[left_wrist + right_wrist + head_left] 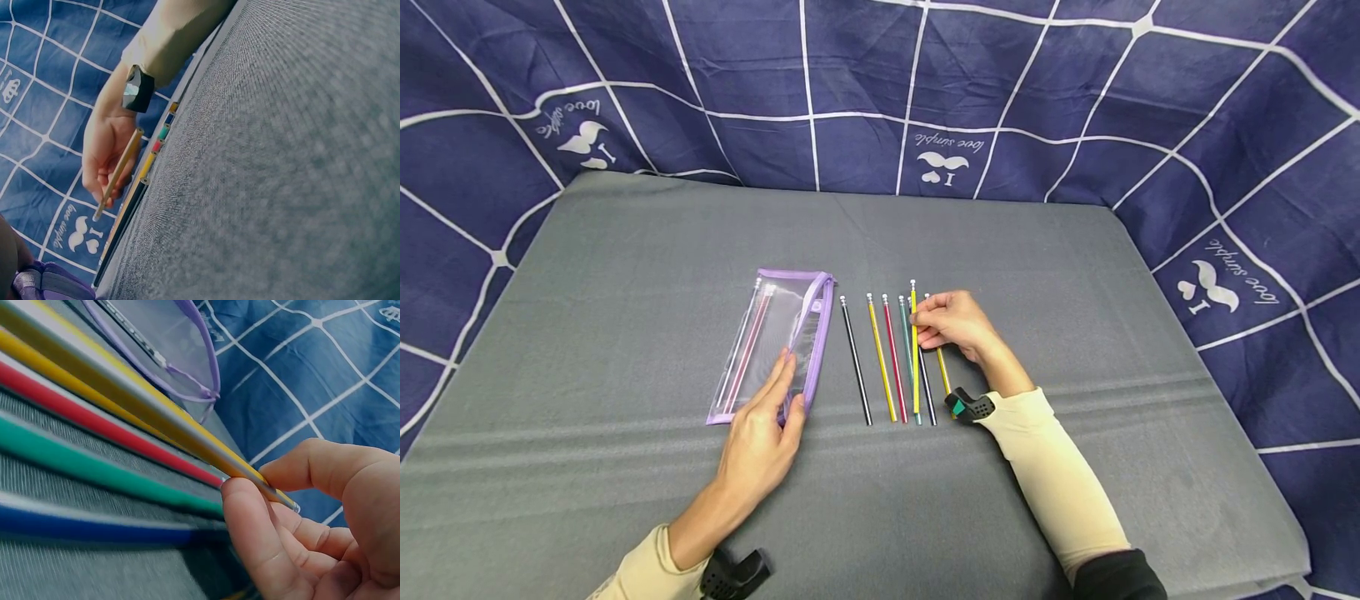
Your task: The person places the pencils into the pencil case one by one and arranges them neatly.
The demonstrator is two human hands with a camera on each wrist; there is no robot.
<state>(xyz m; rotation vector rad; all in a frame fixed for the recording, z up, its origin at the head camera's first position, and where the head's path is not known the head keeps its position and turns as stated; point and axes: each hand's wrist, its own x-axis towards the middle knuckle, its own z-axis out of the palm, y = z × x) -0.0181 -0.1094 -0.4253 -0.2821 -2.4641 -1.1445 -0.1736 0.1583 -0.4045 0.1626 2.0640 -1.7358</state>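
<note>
My right hand [958, 321] pinches a yellow pencil [915, 375] near its eraser end, between thumb and fingers. In the left wrist view this pencil [119, 172] is raised above the others. Under and beside it lies a row of pencils: a black pencil [856, 358], a yellow one, a red pencil [895, 358], a green one, a dark blue pencil [928, 392] and another yellow pencil [943, 371] partly behind my wrist. My left hand [760, 442] rests, fingers extended, on the lower right of a clear pencil pouch [786, 312] with purple trim. Red and pale pencils show inside it.
All of it lies on a grey cloth-covered table [962, 242] with a few creases. A dark blue curtain [857, 75] with white grid lines hangs along the back and both sides. Each wrist wears a black camera device [968, 406].
</note>
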